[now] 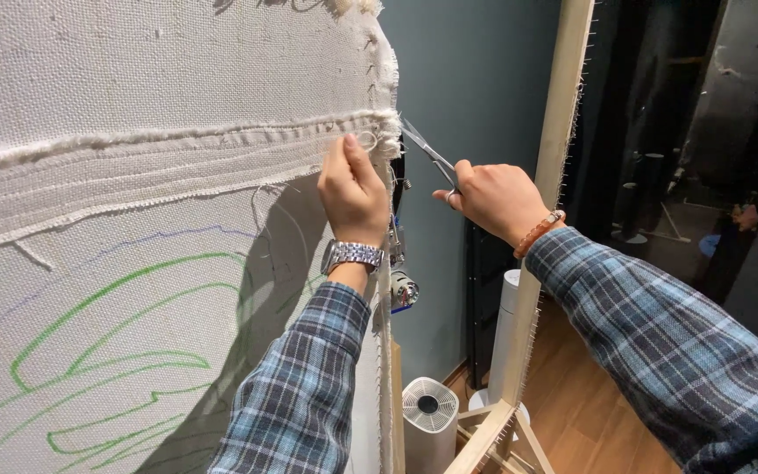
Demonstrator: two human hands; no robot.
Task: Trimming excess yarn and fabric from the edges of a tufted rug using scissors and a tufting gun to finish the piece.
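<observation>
The left hand [353, 193] is closed in a pinch on the frayed corner of a folded cloth band [160, 171], thumb and fingers gripping it right at the edge of the big stretched cloth [116, 333]. The right hand [495, 198] is closed through the handles of a pair of scissors [427, 151], whose blades point up and left, their tips touching or just short of the fringe beside the left fingers; I cannot tell whether the blades are apart or together.

By the look of it the trimming stands at this corner: loose threads stick out just above the left hand, and further out to its left the band's lower edge is ragged, so I would judge most of the tidying is not done. Below the left wrist, which wears a metal watch [353, 255], green and blue drawn lines run across the cloth with nothing worked over them.

Just beyond the right hand a wooden frame post [563, 132] rises, set with small nails. Below both hands, on the wooden floor [589, 412], stands a white cylinder with a round grille top [428, 412]; what it holds is not visible. No open box, bin or tray shows anywhere.
</observation>
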